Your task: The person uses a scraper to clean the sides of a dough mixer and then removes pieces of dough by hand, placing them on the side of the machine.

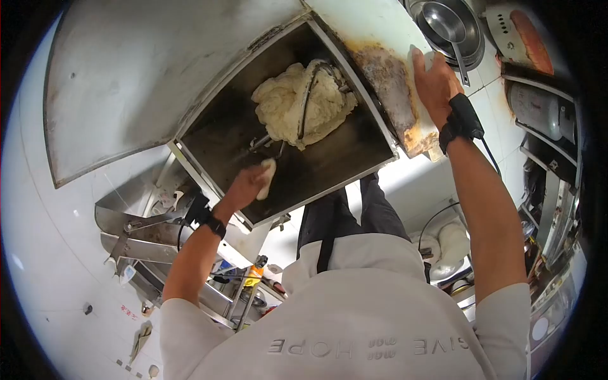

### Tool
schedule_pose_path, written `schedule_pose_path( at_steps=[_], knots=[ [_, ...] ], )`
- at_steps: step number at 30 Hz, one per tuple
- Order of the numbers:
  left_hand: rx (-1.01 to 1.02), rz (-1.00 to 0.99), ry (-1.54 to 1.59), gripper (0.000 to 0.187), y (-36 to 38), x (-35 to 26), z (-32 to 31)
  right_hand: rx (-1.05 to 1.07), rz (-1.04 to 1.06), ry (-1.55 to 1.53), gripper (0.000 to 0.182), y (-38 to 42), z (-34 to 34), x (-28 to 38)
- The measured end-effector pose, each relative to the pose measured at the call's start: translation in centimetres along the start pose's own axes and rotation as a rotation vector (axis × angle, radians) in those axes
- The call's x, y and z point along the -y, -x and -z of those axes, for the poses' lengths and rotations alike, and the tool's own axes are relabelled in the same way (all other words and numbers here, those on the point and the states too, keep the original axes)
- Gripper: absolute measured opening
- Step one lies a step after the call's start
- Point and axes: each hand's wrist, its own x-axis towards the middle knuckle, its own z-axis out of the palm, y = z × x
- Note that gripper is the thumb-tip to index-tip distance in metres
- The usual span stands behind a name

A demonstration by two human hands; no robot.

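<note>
A large lump of pale dough [288, 104] sits in the metal trough of a dough mixer [218, 136], wrapped around the curved mixing bar [308, 104]. My left hand [246, 187] is inside the trough near its front left, closed on a small piece of dough [268, 178]. That piece is apart from the big lump. My right hand [436, 85] lies on the rust-stained machine housing [386, 82] right of the trough, fingers stretched out and holding nothing visible.
The mixer's raised lid [120, 82] stands at the upper left. Metal bowls with a ladle [443, 25] are beyond my right hand. Metal racks [149, 234] stand at the lower left. Shelves with containers [538, 111] line the right side.
</note>
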Motion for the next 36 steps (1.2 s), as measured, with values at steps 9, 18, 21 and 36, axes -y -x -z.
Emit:
schedule_pose_path(
  at_steps=[9, 18, 21, 36],
  knots=[
    [0.585, -0.082, -0.309, 0.056, 3.6, 0.5, 1.2, 0.056, -0.029, -0.022, 0.069, 0.0, 0.7, 0.5],
    [0.489, -0.092, -0.731, 0.032, -2.6, 8.3, -4.0, 0.045, -0.031, 0.019, 0.069, 0.0, 0.2, 0.3],
    [0.512, -0.072, -0.849, 0.032, -6.0, 7.8, -4.6, -0.081, 0.012, 0.021, 0.059, -0.1, -0.8, -0.6],
    [0.587, -0.103, -0.803, 0.035, 3.5, 0.7, 0.4, -0.016, -0.02, -0.049, 0.061, 0.8, 0.7, 0.5]
  ],
)
